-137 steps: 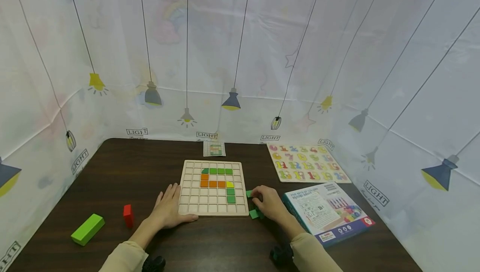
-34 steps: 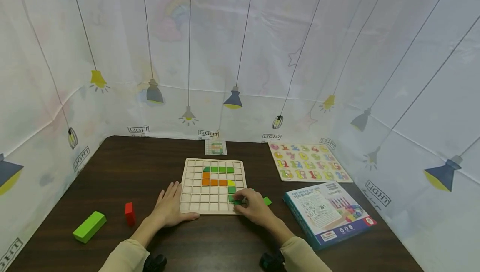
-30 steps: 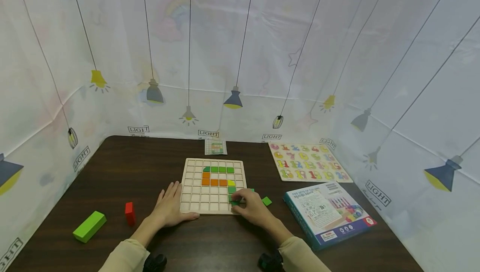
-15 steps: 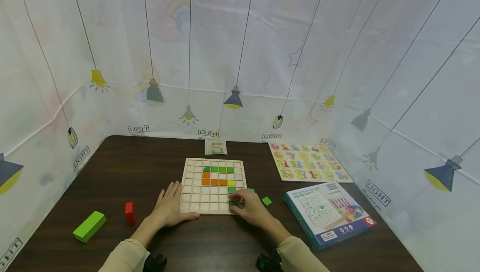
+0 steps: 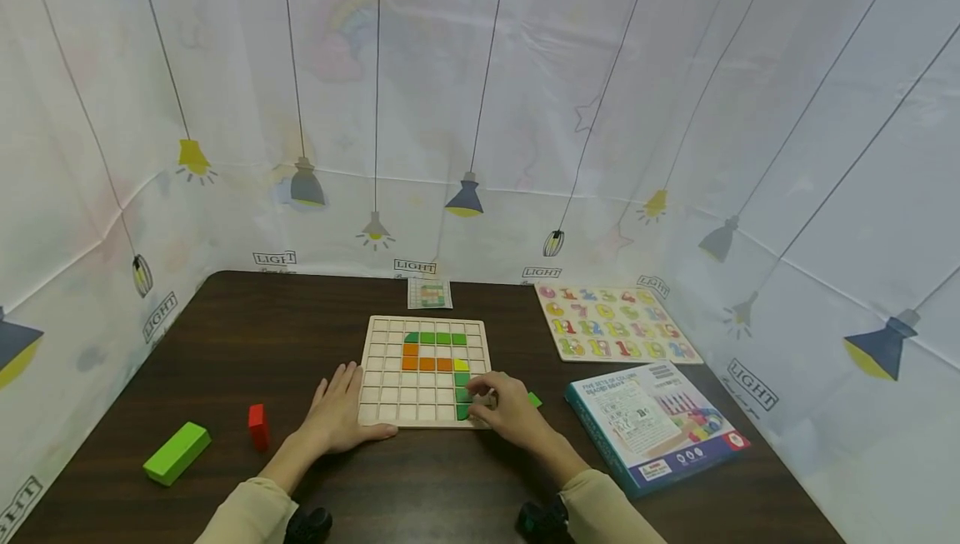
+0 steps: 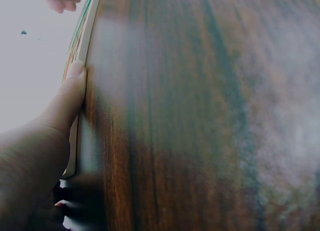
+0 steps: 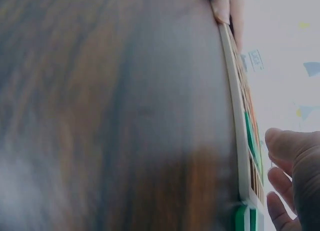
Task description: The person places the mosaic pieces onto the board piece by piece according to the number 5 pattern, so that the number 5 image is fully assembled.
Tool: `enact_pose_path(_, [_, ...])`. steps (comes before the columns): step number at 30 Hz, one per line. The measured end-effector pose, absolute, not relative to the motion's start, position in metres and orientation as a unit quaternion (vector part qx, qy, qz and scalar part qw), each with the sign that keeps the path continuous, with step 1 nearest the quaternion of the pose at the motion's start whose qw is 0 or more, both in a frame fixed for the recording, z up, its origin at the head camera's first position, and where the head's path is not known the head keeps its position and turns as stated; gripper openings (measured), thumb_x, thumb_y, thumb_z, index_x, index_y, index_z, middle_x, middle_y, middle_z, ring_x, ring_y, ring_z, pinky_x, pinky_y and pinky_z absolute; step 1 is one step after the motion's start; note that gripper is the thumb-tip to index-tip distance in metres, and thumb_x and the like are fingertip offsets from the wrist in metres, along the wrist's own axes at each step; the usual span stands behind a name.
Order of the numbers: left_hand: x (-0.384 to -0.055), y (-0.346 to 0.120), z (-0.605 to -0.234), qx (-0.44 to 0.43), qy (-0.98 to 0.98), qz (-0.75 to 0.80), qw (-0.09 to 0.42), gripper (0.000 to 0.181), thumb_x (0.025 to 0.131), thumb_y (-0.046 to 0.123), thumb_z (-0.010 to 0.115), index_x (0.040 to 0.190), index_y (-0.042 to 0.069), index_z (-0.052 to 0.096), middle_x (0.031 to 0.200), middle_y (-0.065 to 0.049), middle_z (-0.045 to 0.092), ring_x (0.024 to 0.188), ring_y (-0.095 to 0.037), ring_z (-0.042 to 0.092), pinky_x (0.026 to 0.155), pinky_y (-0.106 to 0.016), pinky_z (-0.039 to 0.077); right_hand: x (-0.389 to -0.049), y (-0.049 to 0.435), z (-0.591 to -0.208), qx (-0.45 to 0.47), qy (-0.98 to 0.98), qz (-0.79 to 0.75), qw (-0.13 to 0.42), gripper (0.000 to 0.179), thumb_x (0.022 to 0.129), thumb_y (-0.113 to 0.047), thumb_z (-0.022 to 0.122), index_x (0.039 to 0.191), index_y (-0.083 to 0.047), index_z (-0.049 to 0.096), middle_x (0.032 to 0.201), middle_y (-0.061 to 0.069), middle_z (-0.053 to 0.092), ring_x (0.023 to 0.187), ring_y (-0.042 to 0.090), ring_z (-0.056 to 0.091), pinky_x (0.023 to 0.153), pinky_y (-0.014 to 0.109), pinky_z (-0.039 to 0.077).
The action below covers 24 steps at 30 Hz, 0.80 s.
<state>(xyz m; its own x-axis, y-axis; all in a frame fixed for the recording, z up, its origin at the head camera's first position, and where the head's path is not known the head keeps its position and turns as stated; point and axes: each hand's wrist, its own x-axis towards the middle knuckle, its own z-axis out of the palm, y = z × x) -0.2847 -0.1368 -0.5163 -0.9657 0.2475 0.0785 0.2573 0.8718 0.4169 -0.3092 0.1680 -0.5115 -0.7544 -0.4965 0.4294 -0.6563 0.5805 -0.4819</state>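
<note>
A wooden grid board [image 5: 390,411] lies flat, with green, orange and yellow tiles in some cells. My left hand [image 5: 336,415] rests along its left side, fingers stretched and thumb against the front edge; the left wrist view shows that thumb [image 6: 70,96] at the rim. Over the board's right edge hovers my right hand [image 5: 513,415], fingers bent loosely with nothing between them. Beside its fingertips, a dark green tile [image 5: 462,412] sits at the bottom of the right-hand column. In the right wrist view, the thumb [image 7: 287,143] is apart from the fingers.
A loose green tile [image 5: 535,400] shows past the right hand. To the right lie a boxed game [image 5: 660,427] and a number board [image 5: 618,327]. Behind the grid is a pattern card [image 5: 430,294]. Red [image 5: 258,427] and green [image 5: 177,453] blocks are at left.
My right hand brought a dark green tile from beside the board into the column's bottom cell, then let go and drew slightly right. My left hand stayed at the board's left side.
</note>
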Motion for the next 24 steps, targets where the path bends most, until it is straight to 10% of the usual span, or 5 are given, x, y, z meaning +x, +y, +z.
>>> enact_pose_path(24, [-0.285, -0.136, -0.516, -0.131, -0.967, -0.221, 0.009, 0.119, 0.07, 0.068, 0.068, 0.145, -0.011, 0.02, 0.15, -0.029, 0.02, 0.139, -0.042, 0.015, 0.108, -0.06, 0.012, -0.336, 0.205, -0.511, 0.242, -0.896, 0.345, 0.142, 0.033, 0.079, 0.006, 0.072, 0.11, -0.001, 0.063, 0.102, 0.009, 0.064, 0.091, 0.023, 0.062, 0.077, 0.036, 0.052])
